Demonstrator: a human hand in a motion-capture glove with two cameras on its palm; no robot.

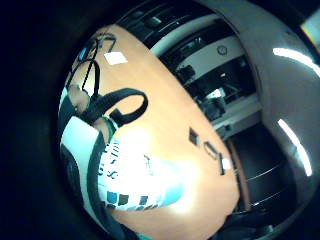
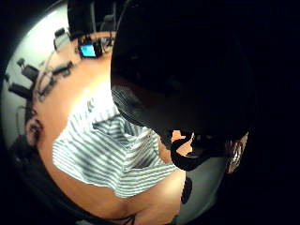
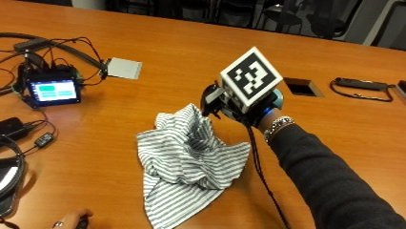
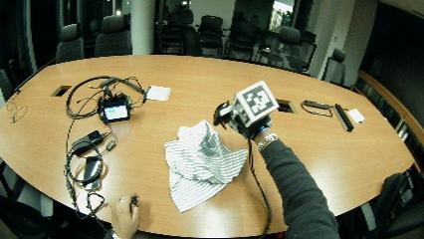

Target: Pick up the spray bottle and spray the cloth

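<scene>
Hovering just past the striped cloth (image 3: 190, 162) mid-surface (image 3: 190, 52), the gloved hand (image 3: 244, 107) grips the spray bottle (image 1: 135, 172), fingers curled round it.

No legible text; spray bottle (image 1: 135, 175) label print unreadable.

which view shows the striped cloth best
The outside view: the whole striped cloth lies crumpled on the table. The wide outside view shows it whole but farther off, the thumb side palm view only part, the little finger side view none.
</scene>
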